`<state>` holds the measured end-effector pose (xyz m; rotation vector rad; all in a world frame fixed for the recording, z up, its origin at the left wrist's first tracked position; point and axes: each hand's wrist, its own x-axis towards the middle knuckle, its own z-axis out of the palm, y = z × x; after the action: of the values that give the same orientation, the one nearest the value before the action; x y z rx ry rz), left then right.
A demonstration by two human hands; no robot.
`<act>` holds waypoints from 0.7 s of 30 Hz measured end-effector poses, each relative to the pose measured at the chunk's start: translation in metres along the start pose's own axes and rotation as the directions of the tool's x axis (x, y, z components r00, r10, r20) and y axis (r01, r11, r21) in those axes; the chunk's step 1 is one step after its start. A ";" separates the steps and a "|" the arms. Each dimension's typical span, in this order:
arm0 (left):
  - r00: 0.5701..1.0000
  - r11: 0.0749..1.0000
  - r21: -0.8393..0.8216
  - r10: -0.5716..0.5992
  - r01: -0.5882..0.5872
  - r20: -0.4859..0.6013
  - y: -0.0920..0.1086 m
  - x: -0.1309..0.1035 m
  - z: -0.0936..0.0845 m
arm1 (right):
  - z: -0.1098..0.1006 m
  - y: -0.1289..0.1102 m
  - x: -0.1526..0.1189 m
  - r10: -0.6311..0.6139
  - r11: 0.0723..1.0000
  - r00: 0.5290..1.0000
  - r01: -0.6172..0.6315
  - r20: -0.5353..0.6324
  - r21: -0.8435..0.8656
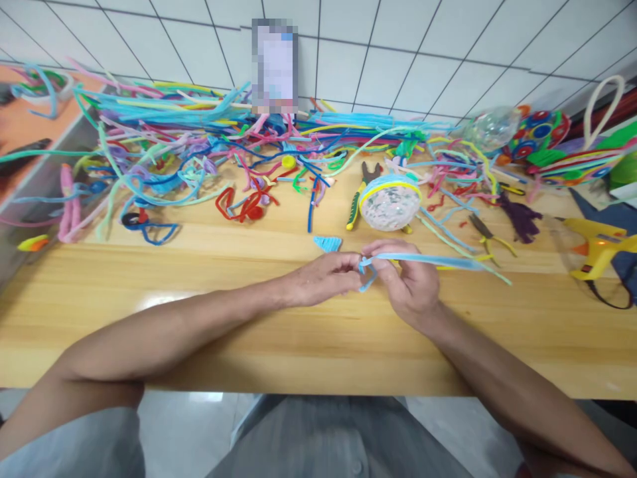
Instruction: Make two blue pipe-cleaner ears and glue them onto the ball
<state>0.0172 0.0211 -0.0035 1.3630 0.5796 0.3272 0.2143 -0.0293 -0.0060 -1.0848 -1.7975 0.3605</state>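
A light blue pipe cleaner (428, 259) is held between my two hands above the wooden table. Its near end is bent into a small loop at the fingertips, and its long end runs off to the right, blurred. My left hand (331, 277) pinches the bent part. Closed round the straight part beside it is my right hand (411, 282). Just beyond my left hand lies a small blue triangular piece (327, 243) made of wound pipe cleaner. A clear ball with a yellow and blue rim (391, 206) sits behind my right hand.
Pliers with green-yellow handles (363, 192) lie beside the ball, and a second pair of pliers (492, 236) is farther right. At the right edge stands a yellow glue gun (602, 245). Heaped pipe cleaners (199, 119) line the tiled wall. A blurred-out screen (275, 66) leans there.
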 end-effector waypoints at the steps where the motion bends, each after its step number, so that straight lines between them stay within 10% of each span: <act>1: 1.000 1.000 -0.004 -0.006 0.006 -0.022 0.000 0.001 0.000 | 0.001 0.000 -0.001 0.036 0.999 0.999 -0.036 0.000 0.013; 21: 0.972 0.999 -0.011 0.035 -0.039 -0.233 -0.007 0.006 -0.002 | 0.006 0.006 0.003 0.496 0.775 0.852 -0.521 0.168 0.358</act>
<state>0.0208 0.0245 -0.0116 1.3303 0.7454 0.5258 0.2121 -0.0221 -0.0104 -1.2615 -1.3673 1.0529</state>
